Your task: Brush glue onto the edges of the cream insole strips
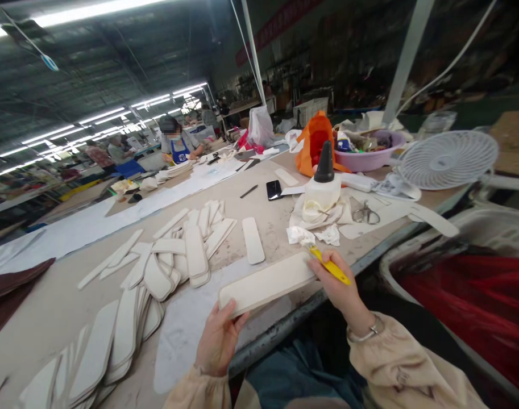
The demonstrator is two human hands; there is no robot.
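A long off-white strip with rounded corners [265, 284] is held level above the table's near edge. My left hand [220, 336] is closed on its left end, thumb on top and fingers below. My right hand [339, 283] grips a yellow-handled tool [333, 269] and is at the strip's right end; the tool's working tip is not clear. A single similar pale piece [253, 241] lies flat just beyond the strip. Left of it spreads a loose heap of such pieces [196, 250], with overlapping stacks [125, 326] closer to me.
Beyond my right hand are crumpled white paper [300, 236], a white container with a black cone top [325, 165], scissors [365, 213] and a phone [274, 190]. An orange bag [316, 136], purple basin [370, 156] and white fan [449, 159] stand farther right. A co-worker [178, 142] works across the table.
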